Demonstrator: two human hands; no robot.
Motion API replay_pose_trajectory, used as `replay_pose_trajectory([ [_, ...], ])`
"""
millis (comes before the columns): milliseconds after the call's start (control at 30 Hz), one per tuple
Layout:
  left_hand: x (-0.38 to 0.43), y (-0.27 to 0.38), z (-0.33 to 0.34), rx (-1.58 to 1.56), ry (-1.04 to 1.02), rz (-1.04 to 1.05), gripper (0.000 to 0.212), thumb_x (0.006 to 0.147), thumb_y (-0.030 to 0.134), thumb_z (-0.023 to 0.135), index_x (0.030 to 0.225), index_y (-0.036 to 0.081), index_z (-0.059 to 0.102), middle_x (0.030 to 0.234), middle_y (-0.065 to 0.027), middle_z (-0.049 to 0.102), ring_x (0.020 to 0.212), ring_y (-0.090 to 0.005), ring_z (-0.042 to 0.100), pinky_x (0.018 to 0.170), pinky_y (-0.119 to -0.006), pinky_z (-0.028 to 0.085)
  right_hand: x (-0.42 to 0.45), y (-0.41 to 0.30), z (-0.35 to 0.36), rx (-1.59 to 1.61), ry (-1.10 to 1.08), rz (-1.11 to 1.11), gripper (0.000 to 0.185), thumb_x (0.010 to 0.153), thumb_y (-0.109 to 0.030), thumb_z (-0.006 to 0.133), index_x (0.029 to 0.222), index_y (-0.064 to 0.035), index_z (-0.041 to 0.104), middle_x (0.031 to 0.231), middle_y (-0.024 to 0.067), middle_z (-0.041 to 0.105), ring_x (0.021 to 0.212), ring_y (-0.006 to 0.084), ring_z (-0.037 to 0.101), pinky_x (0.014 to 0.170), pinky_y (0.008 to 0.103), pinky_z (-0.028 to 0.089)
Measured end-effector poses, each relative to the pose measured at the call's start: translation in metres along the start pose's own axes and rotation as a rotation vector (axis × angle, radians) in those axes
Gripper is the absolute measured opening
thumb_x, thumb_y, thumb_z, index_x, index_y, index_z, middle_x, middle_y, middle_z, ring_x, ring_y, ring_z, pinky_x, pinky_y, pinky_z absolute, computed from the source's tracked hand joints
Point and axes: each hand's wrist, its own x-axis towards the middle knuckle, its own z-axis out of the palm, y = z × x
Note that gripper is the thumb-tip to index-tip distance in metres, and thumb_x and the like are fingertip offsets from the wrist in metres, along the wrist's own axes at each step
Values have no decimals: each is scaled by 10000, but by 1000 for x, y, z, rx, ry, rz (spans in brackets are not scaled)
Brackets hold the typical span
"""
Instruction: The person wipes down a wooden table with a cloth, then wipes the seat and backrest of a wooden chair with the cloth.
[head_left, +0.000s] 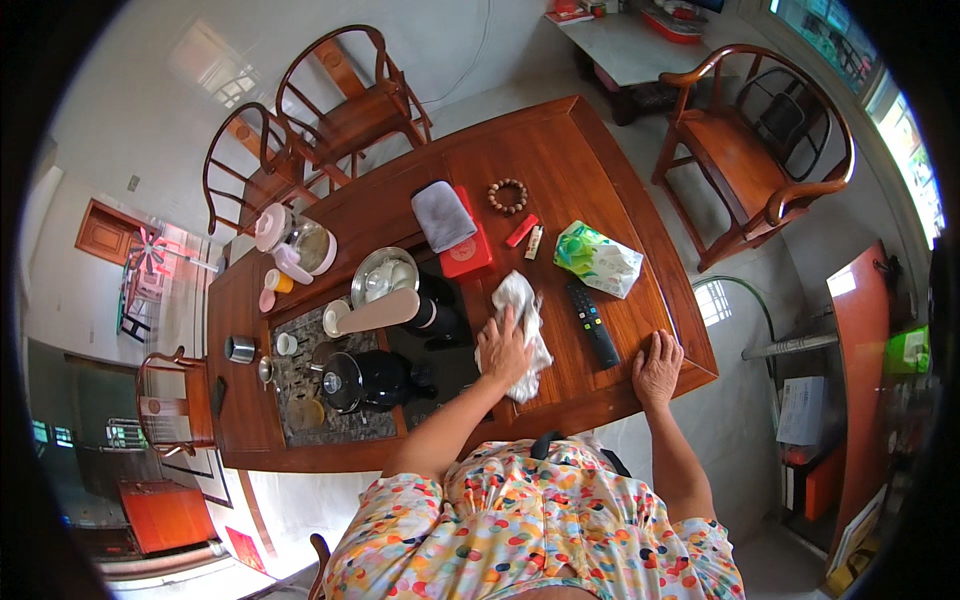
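Observation:
My left hand (504, 352) lies palm down on a crumpled white cloth (525, 379), pressing it onto the wooden table (555, 165). Flat at the table's near right edge rests my right hand (657, 369), holding nothing. Between the hands is a black remote control (593, 325). Beyond it stands a green and white tissue pack (598, 259). A red lighter (522, 230) and a white lighter (534, 242) lie past the cloth, near a beaded bracelet (508, 196). A folded grey cloth (443, 215) partly covers a red box (469, 253).
Left of my left hand, a black kettle (360, 381) stands on the tea tray (345, 426), close to a steel bowl (367, 266) of cups. A glass pitcher (311, 247) and a metal cup (240, 349) are farther left. Wooden armchairs (739, 161) surround the table.

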Motion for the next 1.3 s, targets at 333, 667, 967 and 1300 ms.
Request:
replay_pose_trajectory([
  [333,-66,30,3,-198,45,717,304,749,172,533,1014,60,630,1216,-111,479,847,-291,481,740,-408,436,5,-3,-6,37,-7,18,429,777,-193,522,1148,14,466,1213,153,424,1174,310,350,1028,442,236],
  [667,70,160,-45,-944,189,536,319,790,111,551,1010,-117,520,1049,-276,525,996,-389,505,877,-418,397,-1,10,8,118,-28,63,521,692,-200,589,1157,-8,458,1177,142,438,1167,296,359,1014,435,255],
  [967,149,173,22,-1143,-36,-14,394,815,145,519,1144,-67,470,1142,-234,502,1004,-369,502,875,-368,393,3,1,-1,81,-68,86,407,757,-211,547,1099,0,478,1188,179,428,1144,345,363,1018,465,241],
  [1300,120,115,15,-1044,-46,-18,310,813,146,520,1024,-79,542,1054,-257,547,984,-395,510,874,-391,394,5,3,-6,71,-15,58,450,751,-233,557,1139,-20,479,1191,136,441,1151,301,373,1013,461,246],
])
